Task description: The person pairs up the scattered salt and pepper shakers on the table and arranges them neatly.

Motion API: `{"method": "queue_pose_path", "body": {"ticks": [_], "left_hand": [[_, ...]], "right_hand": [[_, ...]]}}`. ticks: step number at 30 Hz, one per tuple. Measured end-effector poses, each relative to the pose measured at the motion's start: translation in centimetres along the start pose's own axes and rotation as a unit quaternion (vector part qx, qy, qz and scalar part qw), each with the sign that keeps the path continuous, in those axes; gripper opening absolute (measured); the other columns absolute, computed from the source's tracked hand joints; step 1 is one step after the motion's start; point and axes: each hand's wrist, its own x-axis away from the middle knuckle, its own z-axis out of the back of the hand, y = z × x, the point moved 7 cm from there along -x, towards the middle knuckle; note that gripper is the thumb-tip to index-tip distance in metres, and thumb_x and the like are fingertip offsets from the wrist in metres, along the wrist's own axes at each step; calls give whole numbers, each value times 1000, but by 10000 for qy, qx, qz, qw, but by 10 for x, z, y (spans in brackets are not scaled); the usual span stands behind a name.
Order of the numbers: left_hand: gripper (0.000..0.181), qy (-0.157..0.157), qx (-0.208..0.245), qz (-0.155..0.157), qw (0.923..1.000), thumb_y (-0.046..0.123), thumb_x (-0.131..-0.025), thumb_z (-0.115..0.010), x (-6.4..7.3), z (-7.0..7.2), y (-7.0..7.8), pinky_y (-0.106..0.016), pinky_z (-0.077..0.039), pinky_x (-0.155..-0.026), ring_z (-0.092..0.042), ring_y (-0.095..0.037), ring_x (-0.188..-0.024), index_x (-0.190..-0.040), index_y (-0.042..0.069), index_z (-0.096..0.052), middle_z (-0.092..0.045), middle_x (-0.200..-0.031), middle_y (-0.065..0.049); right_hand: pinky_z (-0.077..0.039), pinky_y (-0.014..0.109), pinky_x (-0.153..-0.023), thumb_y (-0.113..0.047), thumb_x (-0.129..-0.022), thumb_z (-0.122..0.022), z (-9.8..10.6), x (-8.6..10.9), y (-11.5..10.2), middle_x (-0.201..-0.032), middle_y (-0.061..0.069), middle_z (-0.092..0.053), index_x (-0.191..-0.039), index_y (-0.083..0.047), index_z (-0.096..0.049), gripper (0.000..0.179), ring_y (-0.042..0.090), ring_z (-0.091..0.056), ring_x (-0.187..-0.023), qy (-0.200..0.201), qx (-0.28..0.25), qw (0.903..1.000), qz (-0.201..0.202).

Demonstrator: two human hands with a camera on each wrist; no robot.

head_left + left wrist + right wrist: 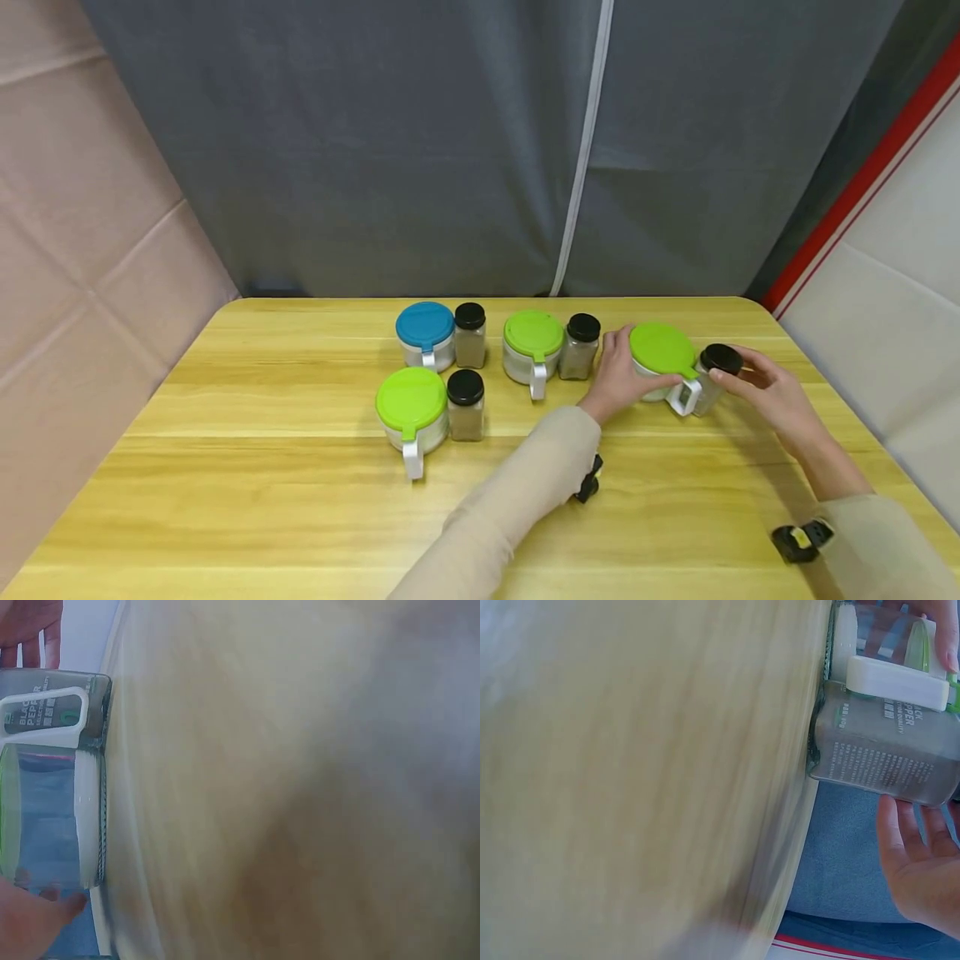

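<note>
At the right of the table in the head view, my left hand (618, 379) holds a clear seasoning jar with a green lid (663, 347) and a white handle, its fingers at the left side and the thumb across the front. My right hand (776, 396) grips a black-capped pepper jar (707, 398) from the right, with thumb and fingers near the cap. The two jars stand side by side, the handle in front of the pepper jar. In the right wrist view the pepper jar (885, 746) shows printed text, with fingers (889, 832) against its side.
Left of my hands stand another green-lidded jar (533, 335) and a black-capped jar (579, 354). Further left are a blue-lidded jar (425, 325), a black-capped jar (470, 337), and in front a green-lidded jar (411, 400) beside a black-capped one (466, 408). A grey curtain (375, 150) hangs behind.
</note>
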Motion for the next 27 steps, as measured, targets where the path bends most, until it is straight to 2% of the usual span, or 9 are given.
{"method": "queue_pose_path", "body": {"ticks": [7, 15, 27], "left_hand": [[89, 79, 274, -143, 9995, 44, -64, -74, 3, 1, -2, -20, -36, -87, -42, -7, -106, -133, 13, -27, -41, -120, 4], [86, 135, 131, -340, 9992, 45, -64, -74, 7, 6, -3, -20, -38, -84, -45, -5, -102, -132, 11, -32, -45, -117, 6], [85, -106, 241, -369, 9990, 48, -62, -75, 13, 10, -2, -19, -41, -79, -46, -4, -98, -129, 15, -35, -47, -112, 8]], "right_hand": [[-37, 10, -68, -47, -80, -58, -1, -2, 1, -123, -2, -45, -132, -25, -40, 59, -3, -46, -97, 26, -18, 10000, 47], [-38, 11, -68, -48, -81, -56, -2, -1, -2, -124, -1, -45, -133, -26, -40, 59, -2, -45, -99, -14, 53, 9998, 197], [-39, 13, -68, -46, -82, -56, 2, 4, -4, -131, 2, -39, -134, -28, -37, 59, 3, -43, -104, 8, 330, 9994, 135]]}}
